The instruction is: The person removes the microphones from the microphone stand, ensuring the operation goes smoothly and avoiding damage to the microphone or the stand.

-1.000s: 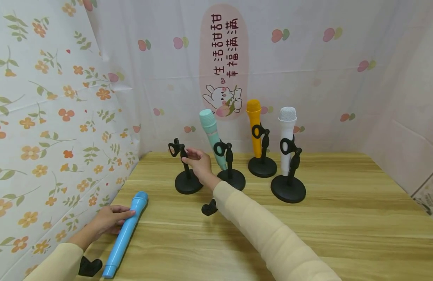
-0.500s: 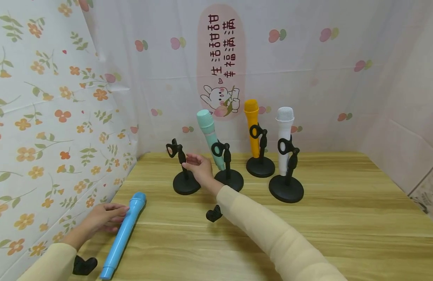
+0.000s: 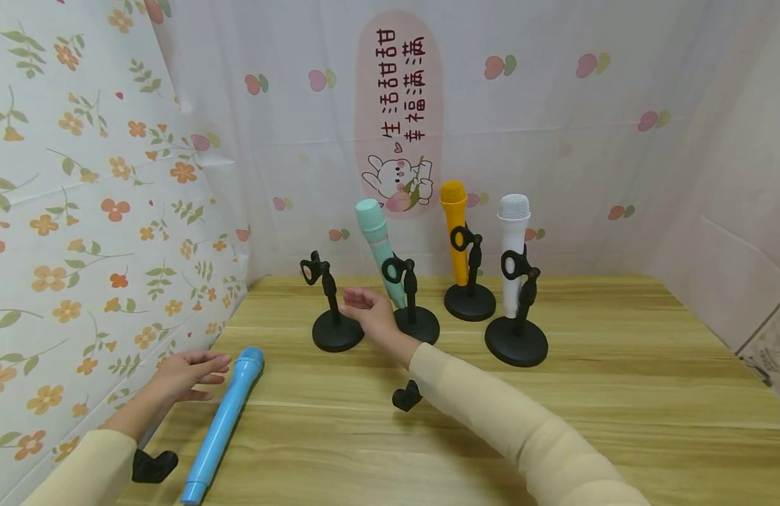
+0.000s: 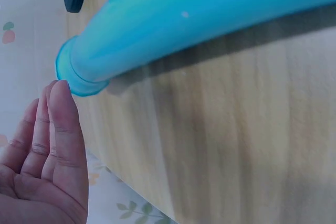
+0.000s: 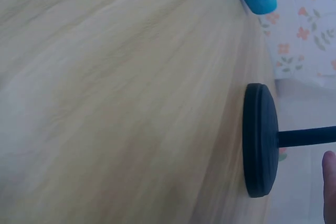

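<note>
The left hand (image 3: 189, 376) lies just beside the head end of the blue microphone (image 3: 222, 425), its fingers extended and loose; whether a fingertip brushes the head is hard to tell in the dim left wrist view, which also crops the palm. The blue microphone lies aslant on the table (image 3: 365, 450), its lower end at the head view's bottom edge. The right hand (image 3: 372, 315) is near the pole of the leftmost stand (image 3: 333, 306), fingers relaxed and apart from it; the right wrist view catches only 1 fingertip and cuts off that stand's upper part. The right hand partly covers the base under the teal microphone (image 3: 380, 246). Behind, 2 more microphones, yellow (image 3: 455, 218) and white (image 3: 513, 232), stand in black holders.
</note>
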`<state>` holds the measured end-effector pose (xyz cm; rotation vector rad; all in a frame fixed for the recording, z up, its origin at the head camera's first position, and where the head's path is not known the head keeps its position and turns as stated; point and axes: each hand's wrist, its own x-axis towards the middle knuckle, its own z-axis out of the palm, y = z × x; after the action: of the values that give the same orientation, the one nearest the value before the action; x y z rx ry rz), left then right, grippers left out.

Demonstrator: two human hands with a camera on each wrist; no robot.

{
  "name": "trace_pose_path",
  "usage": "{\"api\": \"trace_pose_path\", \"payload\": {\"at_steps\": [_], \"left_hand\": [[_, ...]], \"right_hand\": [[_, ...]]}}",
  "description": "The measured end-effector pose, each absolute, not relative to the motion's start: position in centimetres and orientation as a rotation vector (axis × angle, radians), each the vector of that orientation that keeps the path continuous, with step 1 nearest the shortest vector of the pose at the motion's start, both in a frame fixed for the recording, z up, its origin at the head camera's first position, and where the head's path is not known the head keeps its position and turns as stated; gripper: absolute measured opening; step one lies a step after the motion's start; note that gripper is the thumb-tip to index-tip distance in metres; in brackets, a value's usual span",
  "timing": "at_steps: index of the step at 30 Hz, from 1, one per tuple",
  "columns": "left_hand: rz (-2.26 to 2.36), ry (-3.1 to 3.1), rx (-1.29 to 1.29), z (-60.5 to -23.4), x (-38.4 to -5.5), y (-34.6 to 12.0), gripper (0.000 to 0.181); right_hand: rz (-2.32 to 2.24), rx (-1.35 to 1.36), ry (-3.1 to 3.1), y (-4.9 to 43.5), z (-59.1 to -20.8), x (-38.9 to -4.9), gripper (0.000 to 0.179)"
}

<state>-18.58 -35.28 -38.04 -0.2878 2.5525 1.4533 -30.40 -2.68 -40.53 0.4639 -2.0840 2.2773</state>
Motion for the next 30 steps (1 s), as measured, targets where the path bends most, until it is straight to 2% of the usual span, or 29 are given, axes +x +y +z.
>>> {"api": "trace_pose_path", "payload": {"at_steps": [14, 30], "left_hand": [[1.539, 2.502, -0.088, -37.0, -19.6, -33.1, 0.066], [1.719, 2.469, 0.004, -35.9, -21.4, -27.7, 0.058]], "right_hand": [[2.298, 0.561, -2.190, -0.2, -41.0, -28.8, 0.040], [2.242, 0.574, -2.247, 3.5, -40.0, -27.4, 0.038]]}}
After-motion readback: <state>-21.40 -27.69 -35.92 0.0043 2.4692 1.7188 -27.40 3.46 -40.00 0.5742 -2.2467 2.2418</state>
